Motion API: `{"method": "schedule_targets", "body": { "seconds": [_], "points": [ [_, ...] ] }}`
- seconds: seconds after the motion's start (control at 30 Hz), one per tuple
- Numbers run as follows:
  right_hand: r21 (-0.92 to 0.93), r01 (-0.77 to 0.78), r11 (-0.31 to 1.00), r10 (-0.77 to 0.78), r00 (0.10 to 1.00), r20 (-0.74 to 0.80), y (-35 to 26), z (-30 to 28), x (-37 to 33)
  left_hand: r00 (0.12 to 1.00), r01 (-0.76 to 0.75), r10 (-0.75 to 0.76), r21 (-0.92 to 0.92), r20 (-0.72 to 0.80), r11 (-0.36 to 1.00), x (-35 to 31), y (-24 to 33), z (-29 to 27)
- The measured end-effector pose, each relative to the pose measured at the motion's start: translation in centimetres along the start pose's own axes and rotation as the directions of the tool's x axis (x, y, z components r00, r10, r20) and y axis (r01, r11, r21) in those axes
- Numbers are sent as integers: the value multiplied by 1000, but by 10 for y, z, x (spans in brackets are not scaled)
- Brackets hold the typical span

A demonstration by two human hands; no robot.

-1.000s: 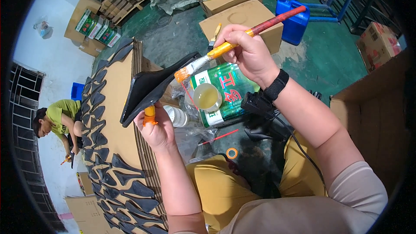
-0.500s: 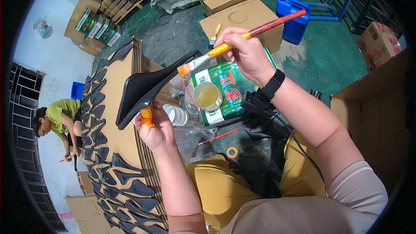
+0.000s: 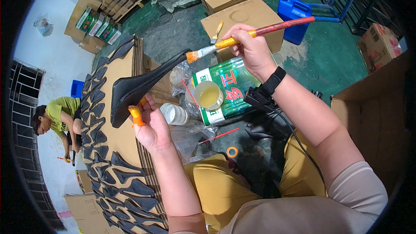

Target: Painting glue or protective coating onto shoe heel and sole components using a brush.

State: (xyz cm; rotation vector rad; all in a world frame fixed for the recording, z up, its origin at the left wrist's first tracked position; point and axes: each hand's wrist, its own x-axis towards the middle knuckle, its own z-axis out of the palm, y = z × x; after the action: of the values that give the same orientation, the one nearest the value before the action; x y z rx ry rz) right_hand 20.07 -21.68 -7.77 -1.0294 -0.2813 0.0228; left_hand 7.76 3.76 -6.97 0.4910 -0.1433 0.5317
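My left hand [image 3: 154, 125], its thumb and a finger wrapped in orange, holds up a black bicycle saddle [image 3: 141, 84] from below. The saddle's wide end is at the left, and its narrow nose points up to the right. Closed around a paintbrush [image 3: 242, 37] with a yellow and red handle is my right hand [image 3: 253, 54]. The orange-stained bristles meet the tip of the nose. Below the brush, a cup of yellowish liquid [image 3: 208, 95] stands on a green tin [image 3: 232, 82]. Another pale cup [image 3: 174, 114] is beside my left hand.
Many black saddle-shaped pieces [image 3: 138, 187] lie on stacked cardboard [image 3: 125, 136] at my left. Beyond them crouches a person in a green shirt [image 3: 64, 112]. Cardboard boxes [image 3: 247, 17], a blue jug [image 3: 294, 17] and a tape roll [image 3: 232, 152] are around.
The saddle has shifted left and tilted, my left hand moving with it. My right hand has moved slightly right and down, the bristles now at the nose tip.
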Motion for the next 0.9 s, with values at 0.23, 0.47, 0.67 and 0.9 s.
{"method": "schedule_targets", "body": {
  "seconds": [0.23, 0.47, 0.67, 0.9],
  "points": [
    [-18, 19, 1000, -19, 1000, -21, 1, -1, 0, 971, -3, -26, -121, -238, 993, 4, 8, -4],
    [-43, 39, 998, -42, 997, -60, 1, 5, -2, 932, -62, 30, -78, -361, 995, 7, 21, -11],
    [-48, 119, 992, -121, 991, -52, -21, 20, -11, 929, -98, 83, -24, -361, 995, 6, 27, -15],
    [-286, 358, 889, -305, 928, 212, -31, 45, -28, 933, -103, 104, 21, -344, 994, 2, 27, -12]
  ]
}}
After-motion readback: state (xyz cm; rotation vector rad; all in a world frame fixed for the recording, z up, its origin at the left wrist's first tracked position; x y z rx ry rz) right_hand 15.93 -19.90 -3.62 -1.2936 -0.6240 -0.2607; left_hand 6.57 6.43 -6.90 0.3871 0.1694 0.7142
